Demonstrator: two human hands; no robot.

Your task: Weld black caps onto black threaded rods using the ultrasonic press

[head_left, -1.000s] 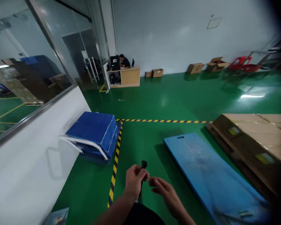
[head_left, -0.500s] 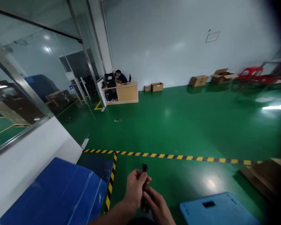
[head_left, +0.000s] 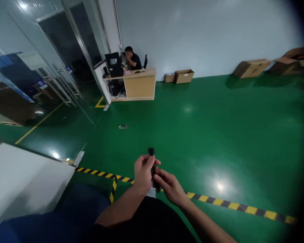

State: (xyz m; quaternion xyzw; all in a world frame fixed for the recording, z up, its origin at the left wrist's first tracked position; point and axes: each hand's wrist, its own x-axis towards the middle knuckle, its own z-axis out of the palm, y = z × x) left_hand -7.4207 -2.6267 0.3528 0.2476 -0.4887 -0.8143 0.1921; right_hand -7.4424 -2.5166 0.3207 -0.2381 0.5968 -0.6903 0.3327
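A slim black object with a wider head (head_left: pixel 151 151), shaped much like a small flashlight, stands upright between my two hands. My left hand (head_left: pixel 144 172) grips its upper part, with the thumb pressed along it. Lower down, my right hand (head_left: pixel 170 185) has its thumb and fingers closed on the same object. My fingers hide much of its middle, and its exact kind is too dark to make out. Below it, my dark clothing fills the bottom of the view.
Yellow-black tape (head_left: pixel 218 201) crosses the green floor (head_left: pixel 200 131). Ahead, a person (head_left: pixel 135 60) sits behind a wooden desk (head_left: pixel 140 87). Cardboard boxes (head_left: pixel 184 77) line the wall. Glass doors (head_left: pixel 66 81) and a low white wall (head_left: pixel 27 182) stand on the left, with something blue (head_left: pixel 22 226) below.
My view has moved forward, so the desk and person look nearer. The light-blue panel at lower right has left the view. Both hands sit higher in view, still on the black object.
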